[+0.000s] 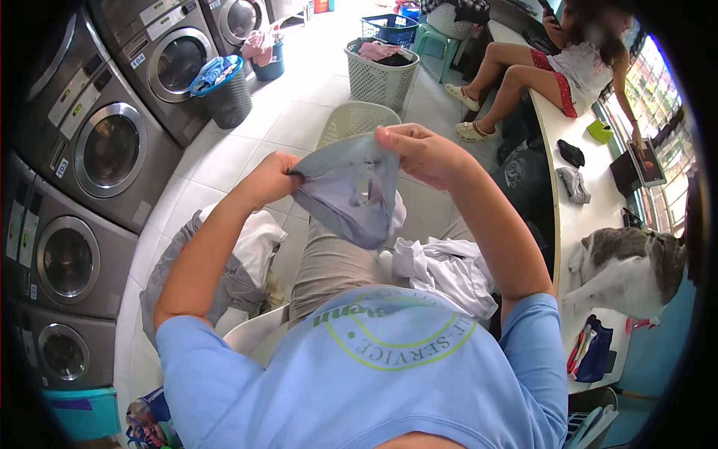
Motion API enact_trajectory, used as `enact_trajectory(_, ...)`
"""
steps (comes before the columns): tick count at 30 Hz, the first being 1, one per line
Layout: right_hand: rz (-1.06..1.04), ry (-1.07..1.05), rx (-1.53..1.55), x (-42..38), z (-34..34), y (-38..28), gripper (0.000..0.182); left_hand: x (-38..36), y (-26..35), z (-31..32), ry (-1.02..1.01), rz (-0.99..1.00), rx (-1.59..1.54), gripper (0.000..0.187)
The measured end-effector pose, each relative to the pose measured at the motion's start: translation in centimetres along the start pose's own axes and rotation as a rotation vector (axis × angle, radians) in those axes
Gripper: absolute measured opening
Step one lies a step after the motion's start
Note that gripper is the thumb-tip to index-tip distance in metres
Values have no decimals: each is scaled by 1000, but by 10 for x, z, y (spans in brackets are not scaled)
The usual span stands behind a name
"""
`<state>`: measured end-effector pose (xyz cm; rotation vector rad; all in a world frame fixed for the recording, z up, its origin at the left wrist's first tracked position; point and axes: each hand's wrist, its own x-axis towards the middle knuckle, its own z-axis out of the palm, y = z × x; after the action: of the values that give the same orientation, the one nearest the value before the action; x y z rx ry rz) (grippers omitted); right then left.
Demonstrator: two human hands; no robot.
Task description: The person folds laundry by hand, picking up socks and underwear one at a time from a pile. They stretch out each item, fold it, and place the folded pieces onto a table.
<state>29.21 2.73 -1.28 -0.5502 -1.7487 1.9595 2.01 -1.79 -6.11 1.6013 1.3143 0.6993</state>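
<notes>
1. Grey garment [345,196] held up in mid-air above the lap, stretched between both hands, lower fold sagging toward the knees.
2. Left hand [271,179] closed on the garment's left edge, fingers curled around the cloth.
3. Right hand [420,153] pinching the upper right edge between thumb and fingertips, raised a little higher than the left.
4. Beneath, on the lap and to the right, a crumpled white cloth [449,269]; to the left, another pile of grey and white laundry [243,262] draped over a white seat.
5. Light blue shirt [374,367] on the wearer, printed with a green circular logo; "-SERVICE" readable upside down, rest of the lettering only partly legible.
6. Just beyond the hands, an empty beige laundry basket [357,120] on the tiled floor; further off a second basket [381,73] with pink and dark clothes.
7. Along the left, a row of steel front-loading washing machines [105,142]; a small label reading "104" on one, other stickers too small to read.
8. Dark bin [224,93] with blue cloth standing in front of the machines.
9. On the right, a long white worktop [572,217] carrying folded dark and grey items, with a grey-and-white cat [628,269] lying on it.
10. Another person [553,63] seated on the worktop's far end.
</notes>
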Motion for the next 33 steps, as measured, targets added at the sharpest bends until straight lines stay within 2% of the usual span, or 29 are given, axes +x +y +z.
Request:
enact_trajectory(1,-2,5,-2,0,-5,1,48,2,-5,-2,-4,4,2,25)
enact_trajectory(3,-55,33,170,-1,-12,0,48,8,-21,-7,29,-179,-14,18)
enact_trajectory(4,-58,38,168,-1,-12,-2,48,10,-29,-8,26,-175,-11,18)
enact_trajectory(6,-77,98,426,-1,-10,-6,50,11,-47,-5,8,-149,-238,14)
enact_trajectory(7,-80,101,423,0,-11,-7,50,15,-59,-2,5,-144,-237,14)
enact_trajectory(9,-133,25,561,2,-16,-4,51,20,-75,5,69,-242,-332,18)
enact_trajectory(10,-136,26,558,3,-18,-2,51,20,-79,7,59,-301,-349,22)
enact_trajectory(13,-151,2,538,5,-20,1,47,17,-78,10,55,-268,-374,23)
enact_trajectory(15,-184,137,467,3,-16,3,32,14,-72,7,78,-265,-360,26)
enact_trajectory(16,-185,140,467,3,-21,5,32,13,-71,1,58,-203,-371,26)
enact_trajectory(18,-73,492,-316,2,-39,13,21,10,-72,-17,35,-144,-380,25)
enact_trajectory(19,-71,494,-312,0,-51,16,21,10,-71,-32,62,-104,-300,25)
enact_trajectory(20,-42,667,-741,-2,-64,18,24,9,-71,-44,86,-66,-217,25)
enact_trajectory(21,-4,827,-1172,-4,-72,23,29,4,-60,-54,56,25,-307,26)
enact_trajectory(24,16,729,-968,-1,-86,38,30,-2,-31,-66,40,37,-313,27)
enact_trajectory(25,16,728,-968,1,-89,36,30,-4,-20,-63,-29,28,-298,33)
enact_trajectory(27,66,588,-458,6,-89,32,21,-11,-2,-61,-95,15,-287,39)
enact_trajectory(28,67,586,-456,4,-86,28,21,-16,6,-62,-133,39,-385,45)
enact_trajectory(30,20,493,39,-2,-81,17,16,-19,13,-67,-200,107,-533,56)
enact_trajectory(33,46,405,80,-11,-84,12,16,-23,19,-65,-113,90,-580,50)
